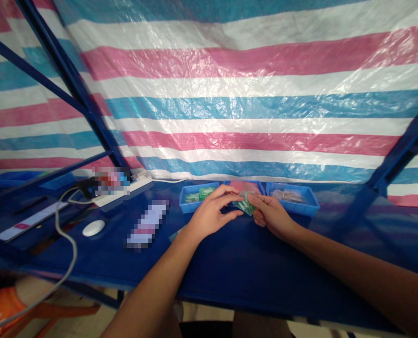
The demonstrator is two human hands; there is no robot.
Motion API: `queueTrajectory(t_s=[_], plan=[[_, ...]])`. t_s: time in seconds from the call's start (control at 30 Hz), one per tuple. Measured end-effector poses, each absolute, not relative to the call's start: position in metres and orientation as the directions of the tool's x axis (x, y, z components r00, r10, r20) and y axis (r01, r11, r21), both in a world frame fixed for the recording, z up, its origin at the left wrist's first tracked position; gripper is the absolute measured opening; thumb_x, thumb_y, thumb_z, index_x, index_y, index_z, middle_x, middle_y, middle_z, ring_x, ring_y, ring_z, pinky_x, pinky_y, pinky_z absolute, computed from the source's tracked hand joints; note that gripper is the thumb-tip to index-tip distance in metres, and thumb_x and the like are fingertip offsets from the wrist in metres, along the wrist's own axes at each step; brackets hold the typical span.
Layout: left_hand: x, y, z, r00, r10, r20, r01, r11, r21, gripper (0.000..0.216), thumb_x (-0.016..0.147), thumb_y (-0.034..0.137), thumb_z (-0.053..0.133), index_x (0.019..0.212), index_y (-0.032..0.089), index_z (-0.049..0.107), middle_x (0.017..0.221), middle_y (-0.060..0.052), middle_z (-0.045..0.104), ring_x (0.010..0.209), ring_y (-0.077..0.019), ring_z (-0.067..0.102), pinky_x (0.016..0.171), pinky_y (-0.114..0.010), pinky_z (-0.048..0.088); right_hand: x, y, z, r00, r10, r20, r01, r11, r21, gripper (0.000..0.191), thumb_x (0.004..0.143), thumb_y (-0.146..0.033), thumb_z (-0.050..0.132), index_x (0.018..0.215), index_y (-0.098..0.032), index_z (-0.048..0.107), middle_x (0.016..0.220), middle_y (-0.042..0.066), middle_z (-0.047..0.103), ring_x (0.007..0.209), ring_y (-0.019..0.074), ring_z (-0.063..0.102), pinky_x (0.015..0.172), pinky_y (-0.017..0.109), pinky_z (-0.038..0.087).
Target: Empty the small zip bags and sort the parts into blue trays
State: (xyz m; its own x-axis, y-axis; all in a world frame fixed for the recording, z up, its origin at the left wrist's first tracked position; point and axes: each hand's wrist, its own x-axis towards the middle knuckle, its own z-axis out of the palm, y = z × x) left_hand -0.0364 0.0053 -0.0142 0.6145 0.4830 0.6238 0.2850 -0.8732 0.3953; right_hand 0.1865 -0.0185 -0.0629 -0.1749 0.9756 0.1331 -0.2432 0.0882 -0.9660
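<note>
My right hand (271, 215) pinches a small clear plastic bag (246, 205) with green contents between thumb and fingers. My left hand (213, 212) is on the bag's other side, thumb and fingers apart and curved towards it; whether a fingertip touches the bag is unclear. Behind the left hand stands a blue bin (190, 208) with green packets (206, 192). A middle bin with something pink (242, 187) in it is partly hidden by the hands. Beyond the right hand, another blue bin (302, 210) holds clear bags (286, 195). A greenish packet (174, 236) lies beside my left forearm.
On the blue table (244, 267) to the left are a white oval object (94, 228), a blurred-out rectangular item (148, 224) and a white strip (119, 193). A white cable (75, 253) hangs over the front edge. Blue frame bars (89, 110) and striped sheeting (251, 108) enclose the table.
</note>
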Motion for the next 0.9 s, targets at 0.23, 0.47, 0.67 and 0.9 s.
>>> queueTrajectory(t_s=[0.23, 0.47, 0.67, 0.9], plan=[[-0.038, 0.006, -0.011, 0.544, 0.528, 0.652, 0.319, -0.849, 0.421, 0.022, 0.104, 0.033, 0.062, 0.117, 0.021, 0.075, 0.116, -0.01, 0.073, 0.105, -0.0212, 0.071, 0.088, -0.031, 0.058, 0.186, -0.022, -0.059, -0.14, 0.966, 0.216, -0.161, 0.193, -0.968, 0.044, 0.097, -0.066, 0.064, 0.093, -0.023, 0.065, 0.057, -0.005, 0.057, 0.043, 0.0114, 0.047, 0.045, 0.026, 0.039], [-0.038, 0.005, -0.016, 0.473, 0.63, 0.615, 0.421, -0.775, 0.47, 0.033, 0.103, 0.039, 0.064, 0.13, 0.021, 0.07, 0.091, -0.002, 0.072, 0.079, -0.0148, 0.069, 0.077, -0.026, 0.057, 0.187, -0.026, -0.057, -0.133, 0.96, 0.246, -0.009, 0.247, -0.969, 0.044, 0.089, -0.064, 0.074, 0.102, -0.022, 0.075, 0.052, -0.007, 0.048, 0.041, 0.0106, 0.038, 0.041, 0.027, 0.028], [-0.039, 0.007, -0.018, 0.492, 0.645, 0.585, 0.399, -0.764, 0.507, 0.04, 0.105, 0.036, 0.06, 0.142, 0.02, 0.061, 0.103, -0.004, 0.076, 0.085, -0.0148, 0.071, 0.079, -0.026, 0.057, 0.232, -0.021, 0.0, -0.092, 0.807, 0.583, 0.471, 0.551, -0.689, 0.035, 0.093, -0.057, 0.074, 0.089, -0.023, 0.081, 0.083, 0.004, 0.07, 0.069, 0.0178, 0.061, 0.058, 0.031, 0.046], [-0.041, 0.007, -0.017, 0.496, 0.629, 0.599, 0.482, -0.773, 0.412, 0.027, 0.105, 0.033, 0.059, 0.124, 0.019, 0.072, 0.1, -0.006, 0.076, 0.087, -0.0173, 0.072, 0.08, -0.028, 0.057, 0.311, -0.011, 0.037, 0.06, 0.737, 0.673, 0.645, 0.486, -0.59, 0.032, 0.092, -0.054, 0.077, 0.106, -0.026, 0.08, 0.097, 0.005, 0.08, 0.081, 0.0246, 0.075, 0.074, 0.038, 0.06]])
